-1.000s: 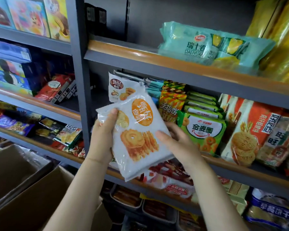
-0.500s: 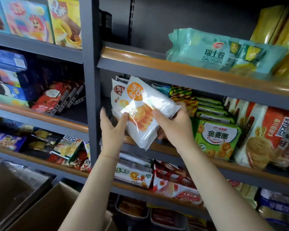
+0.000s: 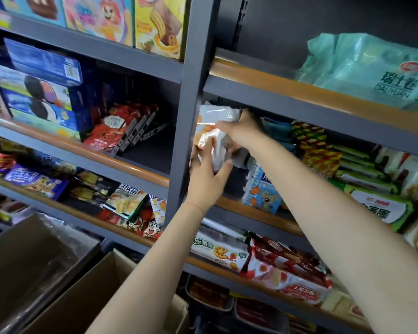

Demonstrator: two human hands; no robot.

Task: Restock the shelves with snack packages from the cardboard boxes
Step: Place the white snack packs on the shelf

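Note:
A white cookie package point(image 3: 216, 121) with orange print sits at the left end of the middle shelf point(image 3: 251, 213), just right of the grey upright post point(image 3: 186, 116). My left hand point(image 3: 206, 175) holds its lower edge, thumb on the right side and fingers up along the front. My right hand point(image 3: 239, 128) grips the package's upper right part from above, fingers curled over it. Part of the package is hidden behind both hands. Two open cardboard boxes point(image 3: 65, 297) stand at the lower left.
The shelf right of the package holds a blue-and-white mouse pack point(image 3: 263, 194), striped wafer packs point(image 3: 316, 150) and green cookie packs point(image 3: 377, 208). A teal bag point(image 3: 369, 68) lies on the shelf above. Boxed snacks point(image 3: 41, 92) fill the left bay.
The package went from in front of the shelf up and back into the left end of the middle shelf. Both hands followed it in, and the view shifted closer and rightward.

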